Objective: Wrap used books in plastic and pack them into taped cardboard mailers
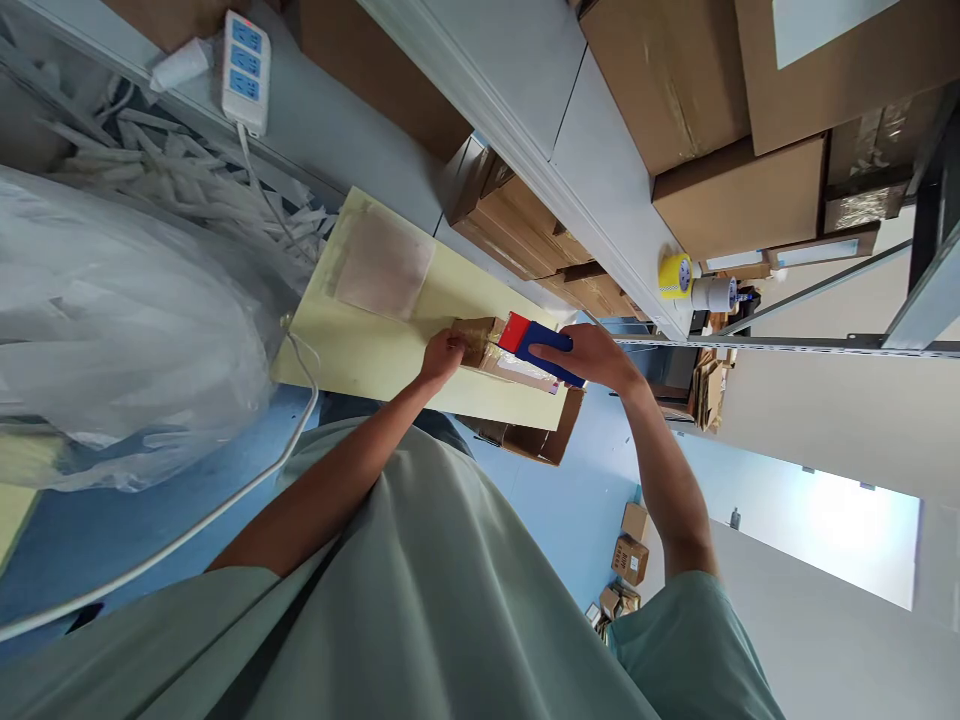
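A small cardboard box (pixel 478 340), shiny with clear tape and with a white label on its side, lies on a pale yellow board (pixel 315 335). My left hand (pixel 442 357) grips the box at its left end, fingers closed on it. In my right hand (pixel 589 352) is a blue tape dispenser with a red end (pixel 536 345), held over the right part of the box. The red end is at the top of the box, and the hand partly covers the dispenser's body.
A white power strip (pixel 246 75) sits at upper left, above a large clear plastic bag (pixel 135 320). Yellow tape (pixel 675 275) stands on a grey shelf (pixel 517 70) with large cartons (pixel 667 80). An open carton (pixel 540 443) is below the board. A white cable (pixel 247 487) crosses lower left.
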Demonstrator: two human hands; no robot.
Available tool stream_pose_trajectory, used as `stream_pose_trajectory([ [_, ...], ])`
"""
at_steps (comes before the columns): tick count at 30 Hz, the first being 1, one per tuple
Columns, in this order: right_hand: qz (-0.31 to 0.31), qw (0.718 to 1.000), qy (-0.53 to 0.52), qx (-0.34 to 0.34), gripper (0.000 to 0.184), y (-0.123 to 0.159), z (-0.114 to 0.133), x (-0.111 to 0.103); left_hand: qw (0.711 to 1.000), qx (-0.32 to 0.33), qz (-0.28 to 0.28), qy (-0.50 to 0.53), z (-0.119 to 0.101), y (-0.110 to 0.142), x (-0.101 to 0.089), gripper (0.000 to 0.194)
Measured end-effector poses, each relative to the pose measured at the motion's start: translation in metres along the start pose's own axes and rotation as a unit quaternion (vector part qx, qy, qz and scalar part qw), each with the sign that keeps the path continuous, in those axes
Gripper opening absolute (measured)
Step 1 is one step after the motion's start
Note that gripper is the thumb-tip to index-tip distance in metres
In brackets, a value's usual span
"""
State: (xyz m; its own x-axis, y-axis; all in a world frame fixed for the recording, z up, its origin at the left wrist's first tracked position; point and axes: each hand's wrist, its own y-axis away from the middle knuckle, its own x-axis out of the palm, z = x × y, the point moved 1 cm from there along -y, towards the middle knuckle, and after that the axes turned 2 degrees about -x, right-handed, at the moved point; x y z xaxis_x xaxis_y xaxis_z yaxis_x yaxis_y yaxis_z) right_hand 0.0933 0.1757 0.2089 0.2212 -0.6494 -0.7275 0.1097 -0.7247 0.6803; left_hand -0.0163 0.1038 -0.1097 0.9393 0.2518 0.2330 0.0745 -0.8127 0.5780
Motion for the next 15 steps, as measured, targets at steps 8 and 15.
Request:
stream_pose_trajectory([
  [8, 0.03, 0.998, -0.063, 0.005, 0.068, 0.004, 0.007, -0.003, 0.978, 0.087, -0.048, -0.182, 0.015, 0.01, -0.007, 0.046],
  [15, 0.017, 0.999, -0.04, -0.001, 0.066, 0.007, 0.0, -0.009, 0.961, 0.225, 0.069, -0.148, -0.024, 0.038, -0.013, 0.065],
])
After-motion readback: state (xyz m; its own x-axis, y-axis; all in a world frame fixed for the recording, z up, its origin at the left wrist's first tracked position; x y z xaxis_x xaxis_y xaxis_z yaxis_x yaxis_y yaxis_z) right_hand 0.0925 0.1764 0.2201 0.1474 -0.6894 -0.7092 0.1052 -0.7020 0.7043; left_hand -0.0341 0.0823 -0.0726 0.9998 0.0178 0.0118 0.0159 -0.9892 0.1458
